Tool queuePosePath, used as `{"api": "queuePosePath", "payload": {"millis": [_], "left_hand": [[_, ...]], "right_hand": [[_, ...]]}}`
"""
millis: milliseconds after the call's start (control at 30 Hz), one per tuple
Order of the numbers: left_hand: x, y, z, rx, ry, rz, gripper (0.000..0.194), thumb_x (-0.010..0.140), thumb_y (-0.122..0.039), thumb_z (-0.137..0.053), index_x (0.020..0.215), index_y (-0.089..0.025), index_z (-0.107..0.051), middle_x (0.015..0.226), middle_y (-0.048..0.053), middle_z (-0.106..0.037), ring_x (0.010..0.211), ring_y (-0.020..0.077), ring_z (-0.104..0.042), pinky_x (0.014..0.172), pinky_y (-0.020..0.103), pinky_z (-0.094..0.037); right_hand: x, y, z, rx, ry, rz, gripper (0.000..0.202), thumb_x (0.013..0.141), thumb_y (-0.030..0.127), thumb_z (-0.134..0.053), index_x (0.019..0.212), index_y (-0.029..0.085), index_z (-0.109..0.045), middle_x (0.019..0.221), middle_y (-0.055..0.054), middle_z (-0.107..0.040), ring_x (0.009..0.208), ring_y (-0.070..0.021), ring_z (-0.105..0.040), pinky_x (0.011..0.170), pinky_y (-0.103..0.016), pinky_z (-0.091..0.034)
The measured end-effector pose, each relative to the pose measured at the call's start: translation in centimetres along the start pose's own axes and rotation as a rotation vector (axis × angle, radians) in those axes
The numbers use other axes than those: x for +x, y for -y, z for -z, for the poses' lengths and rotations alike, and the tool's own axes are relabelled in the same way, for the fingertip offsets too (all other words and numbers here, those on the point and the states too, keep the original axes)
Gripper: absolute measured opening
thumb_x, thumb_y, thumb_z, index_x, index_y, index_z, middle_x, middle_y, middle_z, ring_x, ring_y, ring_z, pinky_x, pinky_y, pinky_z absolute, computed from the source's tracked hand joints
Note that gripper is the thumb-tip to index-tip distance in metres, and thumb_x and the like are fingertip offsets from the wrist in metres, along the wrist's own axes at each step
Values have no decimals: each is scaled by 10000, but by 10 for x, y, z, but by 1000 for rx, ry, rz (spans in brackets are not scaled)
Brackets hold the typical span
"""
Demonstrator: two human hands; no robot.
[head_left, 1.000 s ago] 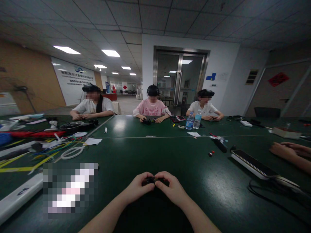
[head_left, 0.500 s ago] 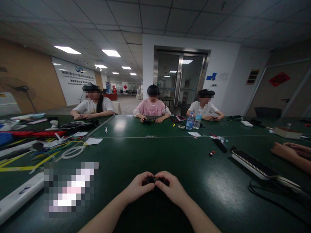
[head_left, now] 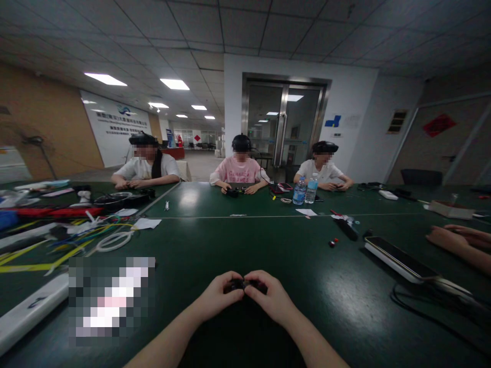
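Observation:
My left hand (head_left: 219, 295) and my right hand (head_left: 270, 295) meet at the near middle of the dark green table (head_left: 184, 255). Between them is a small dark object (head_left: 235, 284), mostly covered by fingers, so its kind does not show. The fingers of both hands curl round it, with the two thumbs close together on the near side. Whether it is one piece or two, I cannot tell.
To the left lie a white power strip (head_left: 34, 312), a blurred-out flat thing and coiled white cable (head_left: 114, 241). A phone on a white block (head_left: 401, 260) and black cables are at right. Two water bottles (head_left: 299, 191) stand farther back. Several co-workers sit around the table.
Both hands stay in the same place round the dark object. The whole view has shifted very slightly; nothing else has visibly moved.

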State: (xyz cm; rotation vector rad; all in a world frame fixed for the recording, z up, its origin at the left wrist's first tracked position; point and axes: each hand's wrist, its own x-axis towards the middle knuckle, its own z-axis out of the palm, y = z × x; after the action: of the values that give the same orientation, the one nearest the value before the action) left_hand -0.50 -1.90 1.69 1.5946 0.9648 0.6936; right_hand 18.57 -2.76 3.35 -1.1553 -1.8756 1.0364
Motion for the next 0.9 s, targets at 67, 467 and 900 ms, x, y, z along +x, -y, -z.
{"api": "queuePosePath", "payload": {"millis": [67, 467, 900], "left_hand": [[1, 0, 0, -3, -5, -8, 307, 757, -337, -606, 1003, -165, -540, 861, 8, -583, 797, 142, -552, 708, 266, -438], [0, 2, 2, 14, -39, -33, 350, 749, -382, -623, 1010, -177, -514, 859, 1, -571, 797, 146, -548, 712, 269, -438], [-2, -1, 1, 23, -44, 9, 358, 761, -379, -612, 1040, -177, -516, 910, 20, -581, 802, 154, -555, 709, 278, -442]], "right_hand": [[0, -2, -1, 1, -5, 12, 235, 756, 332, -588, 969, 244, -633, 983, -21, -613, 900, -186, -559, 789, -316, -435], [1, 1, 0, 37, 17, 5, 197, 767, 297, -576, 952, 257, -630, 1046, -14, -594, 948, -184, -556, 835, -325, -439], [4, -4, 4, 112, -88, -37, 252, 780, 355, -561, 994, 234, -614, 1081, -29, -602, 1049, -209, -520, 943, -380, -372]]}}
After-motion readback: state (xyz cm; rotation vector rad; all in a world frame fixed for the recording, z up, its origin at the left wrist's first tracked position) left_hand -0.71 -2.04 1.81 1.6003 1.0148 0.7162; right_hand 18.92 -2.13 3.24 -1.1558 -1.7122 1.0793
